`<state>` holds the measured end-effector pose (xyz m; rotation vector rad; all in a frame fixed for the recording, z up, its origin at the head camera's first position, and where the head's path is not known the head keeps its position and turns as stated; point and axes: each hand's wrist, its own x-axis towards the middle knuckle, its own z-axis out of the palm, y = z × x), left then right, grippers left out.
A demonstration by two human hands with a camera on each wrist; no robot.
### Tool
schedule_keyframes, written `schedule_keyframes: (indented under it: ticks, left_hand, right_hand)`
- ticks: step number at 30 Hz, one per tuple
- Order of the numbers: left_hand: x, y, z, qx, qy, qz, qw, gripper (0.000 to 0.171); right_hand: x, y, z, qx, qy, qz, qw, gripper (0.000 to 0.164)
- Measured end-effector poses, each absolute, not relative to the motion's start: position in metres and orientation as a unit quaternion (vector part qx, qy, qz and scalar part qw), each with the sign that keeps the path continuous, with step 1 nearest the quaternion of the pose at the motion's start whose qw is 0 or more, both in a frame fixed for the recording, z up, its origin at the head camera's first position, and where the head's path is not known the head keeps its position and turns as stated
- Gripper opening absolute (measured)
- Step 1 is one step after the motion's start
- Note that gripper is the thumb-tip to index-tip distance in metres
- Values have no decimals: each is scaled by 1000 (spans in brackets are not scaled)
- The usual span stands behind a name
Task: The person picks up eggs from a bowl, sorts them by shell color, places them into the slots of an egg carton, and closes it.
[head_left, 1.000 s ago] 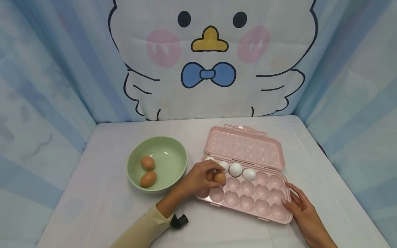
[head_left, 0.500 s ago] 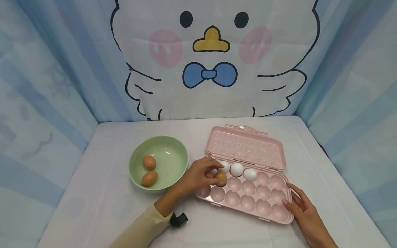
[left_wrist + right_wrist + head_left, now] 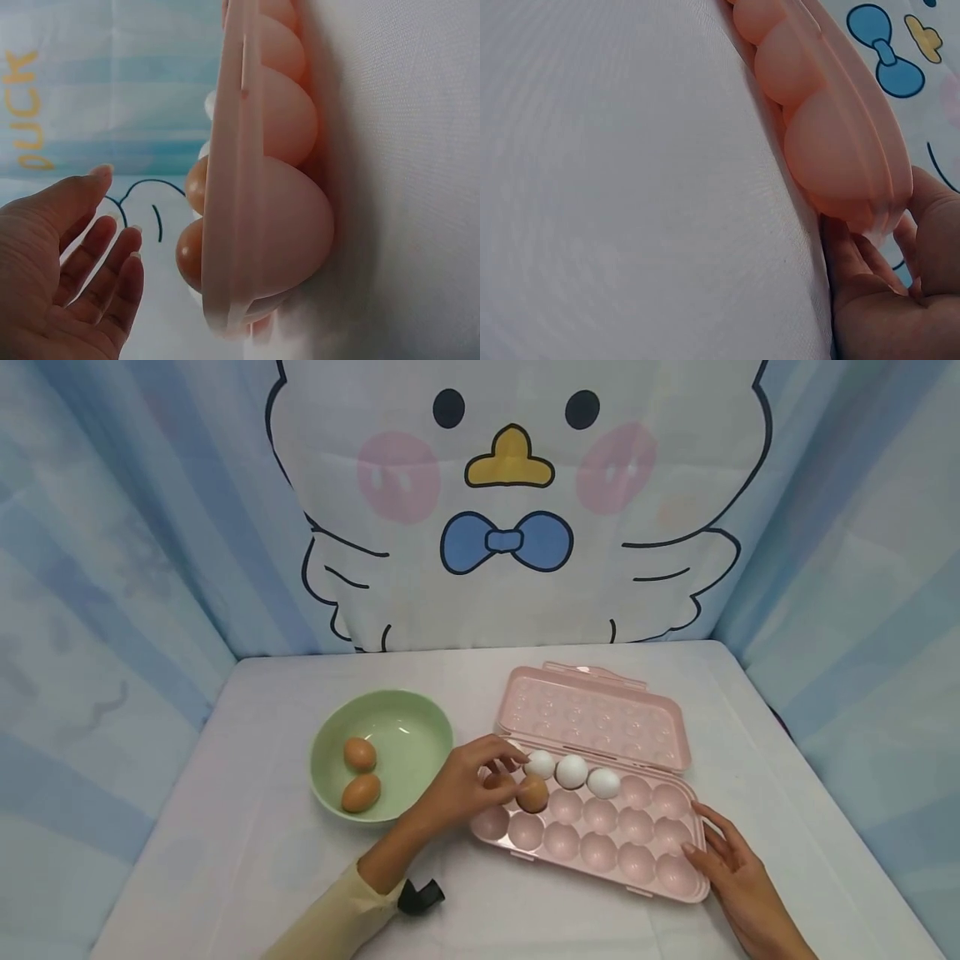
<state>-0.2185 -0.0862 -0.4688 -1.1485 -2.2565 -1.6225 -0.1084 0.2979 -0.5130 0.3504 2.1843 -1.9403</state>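
A pink plastic egg carton (image 3: 598,815), its lid laid back, rests on the table. Several white eggs (image 3: 572,772) sit along its far row, and a brown egg (image 3: 533,794) lies in the second row. Above the carton's left end is my left hand (image 3: 457,785), fingers loosely bent and holding nothing. The left wrist view shows a gap between its fingertips and two brown eggs (image 3: 190,255) in the carton. Part of that end is hidden behind the hand. My right hand (image 3: 738,877) holds the carton's right end, thumb at the rim and fingers at the side and underneath.
A green bowl (image 3: 412,727) with two brown eggs (image 3: 361,793) inside stands left of the carton. The carton's lid (image 3: 592,714) lies flat behind it. A curtain with a cartoon duck hangs at the table's back edge.
My left hand has let go of the brown egg, which stays in the second row, and has drawn back slightly to the left. The right hand has kept its hold on the carton.
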Motion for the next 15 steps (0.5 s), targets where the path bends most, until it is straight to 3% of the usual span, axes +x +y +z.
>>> schedule_keyframes:
  ticks: [7,15]
  left_hand:
    - [-212,-105,-460,-381,-764,-518,50,32]
    - [-211,-150,-450,-322,-830,-455,13,40]
  right_hand:
    - [-106,299,-515,134,740,-650,109,75]
    - [-109,300,-515,118,741,-654,97,73]
